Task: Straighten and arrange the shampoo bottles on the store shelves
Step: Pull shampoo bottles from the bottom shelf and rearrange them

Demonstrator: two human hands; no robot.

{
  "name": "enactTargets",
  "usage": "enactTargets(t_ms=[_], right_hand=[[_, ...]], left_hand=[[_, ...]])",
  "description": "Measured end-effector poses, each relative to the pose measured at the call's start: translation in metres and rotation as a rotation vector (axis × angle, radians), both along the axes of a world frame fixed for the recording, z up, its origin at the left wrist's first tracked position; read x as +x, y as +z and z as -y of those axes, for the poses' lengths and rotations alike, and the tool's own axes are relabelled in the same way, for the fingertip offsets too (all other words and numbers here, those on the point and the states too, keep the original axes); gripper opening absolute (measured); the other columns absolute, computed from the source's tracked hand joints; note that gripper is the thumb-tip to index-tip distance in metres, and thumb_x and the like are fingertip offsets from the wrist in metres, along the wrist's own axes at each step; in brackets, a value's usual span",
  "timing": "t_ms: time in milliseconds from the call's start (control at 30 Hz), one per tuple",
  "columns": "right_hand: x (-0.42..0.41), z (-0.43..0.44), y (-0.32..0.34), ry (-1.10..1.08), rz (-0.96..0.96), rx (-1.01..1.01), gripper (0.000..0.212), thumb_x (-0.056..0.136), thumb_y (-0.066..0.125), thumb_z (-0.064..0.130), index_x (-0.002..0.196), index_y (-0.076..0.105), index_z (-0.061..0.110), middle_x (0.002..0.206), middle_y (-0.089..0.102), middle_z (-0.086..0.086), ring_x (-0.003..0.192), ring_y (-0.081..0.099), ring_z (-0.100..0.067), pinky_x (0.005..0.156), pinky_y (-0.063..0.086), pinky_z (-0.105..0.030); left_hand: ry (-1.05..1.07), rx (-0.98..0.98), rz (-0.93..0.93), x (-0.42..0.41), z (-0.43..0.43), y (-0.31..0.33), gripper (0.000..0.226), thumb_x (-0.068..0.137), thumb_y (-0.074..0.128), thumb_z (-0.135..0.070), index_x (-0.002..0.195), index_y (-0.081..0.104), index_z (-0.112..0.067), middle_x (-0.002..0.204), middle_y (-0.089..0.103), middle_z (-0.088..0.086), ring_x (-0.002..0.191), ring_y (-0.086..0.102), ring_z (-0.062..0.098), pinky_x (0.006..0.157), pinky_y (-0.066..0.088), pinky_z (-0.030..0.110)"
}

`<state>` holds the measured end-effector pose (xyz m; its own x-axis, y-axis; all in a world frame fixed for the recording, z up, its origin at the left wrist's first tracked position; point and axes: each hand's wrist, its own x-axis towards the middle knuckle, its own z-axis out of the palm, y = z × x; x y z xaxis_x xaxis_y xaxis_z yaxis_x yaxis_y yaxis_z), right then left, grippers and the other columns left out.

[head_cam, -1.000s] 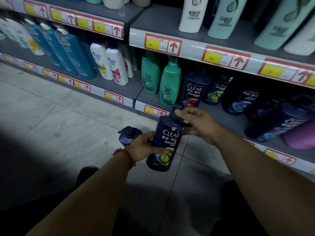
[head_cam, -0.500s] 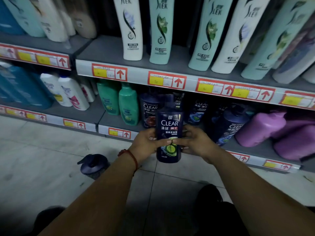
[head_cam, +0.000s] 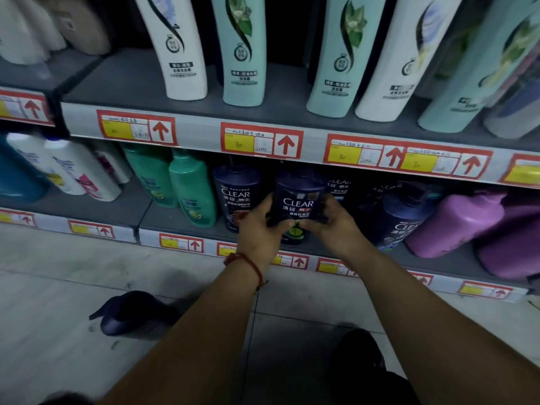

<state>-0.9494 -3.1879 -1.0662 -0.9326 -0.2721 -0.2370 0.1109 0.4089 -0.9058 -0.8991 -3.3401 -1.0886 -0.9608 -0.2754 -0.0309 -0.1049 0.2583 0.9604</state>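
Observation:
A dark blue CLEAR shampoo bottle (head_cam: 298, 204) stands upright at the front of the bottom shelf (head_cam: 172, 222), label facing me. My left hand (head_cam: 258, 229) grips its left side and my right hand (head_cam: 333, 225) grips its right side, thumbs meeting across the label's lower part. Another CLEAR bottle (head_cam: 235, 194) stands just to its left, and more dark CLEAR bottles (head_cam: 400, 220) sit to its right, some leaning. Its base is partly hidden by my fingers.
Green bottles (head_cam: 191, 194) and white bottles (head_cam: 79, 173) stand further left; purple bottles (head_cam: 455, 223) lie tilted at the right. Tall white and mint bottles (head_cam: 242, 51) fill the upper shelf. A dark pump bottle (head_cam: 131, 314) lies on the tiled floor by my left forearm.
Both hands carried the CLEAR bottle up from over the floor and forward onto the bottom shelf, turning it upright. My view moved closer to the shelves.

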Motion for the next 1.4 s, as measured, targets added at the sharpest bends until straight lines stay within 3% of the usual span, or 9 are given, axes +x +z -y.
enactTargets(t_ms=[167,267,400,533,767,933,1100,1233,1400], right_hand=[[0.005,0.010,-0.024,-0.050,-0.006,0.037,0.068,0.086,0.076,0.013,0.143,0.040,0.023,0.132,0.060,0.004,0.121,0.055,-0.013,0.105,0.047,-0.038],[0.010,0.019,-0.030,-0.152,0.013,0.109,0.051,0.083,0.079,0.018,0.125,0.049,0.022,0.112,0.063,0.007,0.109,0.059,-0.014,0.100,0.050,-0.037],[0.012,0.030,-0.039,-0.209,0.010,0.101,0.050,0.081,0.080,0.017,0.120,0.049,0.018,0.119,0.067,-0.001,0.112,0.064,-0.020,0.101,0.051,-0.040],[0.007,0.038,-0.040,-0.226,0.015,0.111,0.057,0.081,0.080,0.017,0.129,0.048,0.013,0.125,0.067,-0.005,0.115,0.063,-0.022,0.102,0.050,-0.039],[-0.003,0.053,-0.038,-0.233,0.026,0.119,0.058,0.084,0.079,0.016,0.132,0.047,0.012,0.128,0.065,-0.007,0.118,0.061,-0.024,0.105,0.048,-0.040],[-0.005,0.054,-0.040,-0.207,0.061,0.162,0.058,0.086,0.077,0.022,0.134,0.045,0.012,0.133,0.061,-0.006,0.122,0.058,-0.026,0.107,0.047,-0.042],[0.018,0.056,-0.050,-0.254,0.037,0.237,0.043,0.083,0.078,0.023,0.120,0.061,0.010,0.117,0.070,-0.007,0.107,0.065,-0.026,0.089,0.052,-0.033],[0.055,0.077,-0.049,-0.334,-0.123,0.234,0.032,0.087,0.072,0.017,0.115,0.062,0.004,0.103,0.070,-0.007,0.102,0.064,-0.024,0.074,0.038,-0.018],[0.083,0.134,-0.054,-0.029,-0.012,0.116,0.029,0.081,0.080,0.013,0.105,0.064,0.008,0.097,0.069,-0.008,0.093,0.066,-0.026,0.085,0.054,-0.037]], left_hand=[[0.070,0.038,0.041,0.005,-0.011,-0.033,0.060,0.087,0.072,-0.017,0.142,0.052,-0.025,0.133,0.063,-0.006,0.125,0.056,0.008,0.108,0.044,0.030],[0.265,-0.144,0.149,0.016,-0.011,-0.031,0.023,0.090,0.068,-0.014,0.113,0.071,-0.010,0.107,0.074,0.005,0.106,0.065,0.016,0.082,0.038,0.011],[0.675,0.037,0.187,0.030,0.007,-0.028,0.031,0.087,0.073,-0.016,0.113,0.057,-0.008,0.093,0.066,0.005,0.093,0.064,0.026,0.085,0.044,0.023],[0.598,0.036,0.129,0.026,0.025,-0.026,0.049,0.087,0.074,-0.020,0.130,0.052,-0.011,0.107,0.065,0.001,0.096,0.061,0.014,0.081,0.039,0.008],[0.626,0.014,0.123,0.009,0.029,-0.029,0.049,0.084,0.078,-0.026,0.125,0.059,-0.008,0.109,0.071,0.007,0.088,0.057,0.008,0.078,0.037,0.005],[0.542,-0.046,0.180,0.006,0.042,-0.032,0.054,0.081,0.080,-0.037,0.120,0.054,-0.011,0.111,0.068,0.011,0.104,0.062,0.026,0.082,0.046,0.024],[0.438,0.011,0.146,0.021,0.070,-0.025,0.034,0.081,0.079,-0.011,0.105,0.056,-0.005,0.101,0.068,0.013,0.103,0.065,0.027,0.092,0.051,0.031],[0.409,-0.265,0.103,0.062,0.106,-0.011,0.020,0.088,0.068,-0.006,0.107,0.068,0.001,0.104,0.069,0.012,0.103,0.064,0.028,0.081,0.033,0.003],[0.377,-0.394,0.190,0.134,0.175,-0.017,0.020,0.087,0.071,-0.030,0.104,0.065,-0.023,0.103,0.069,-0.001,0.096,0.064,0.020,0.083,0.047,0.025]])
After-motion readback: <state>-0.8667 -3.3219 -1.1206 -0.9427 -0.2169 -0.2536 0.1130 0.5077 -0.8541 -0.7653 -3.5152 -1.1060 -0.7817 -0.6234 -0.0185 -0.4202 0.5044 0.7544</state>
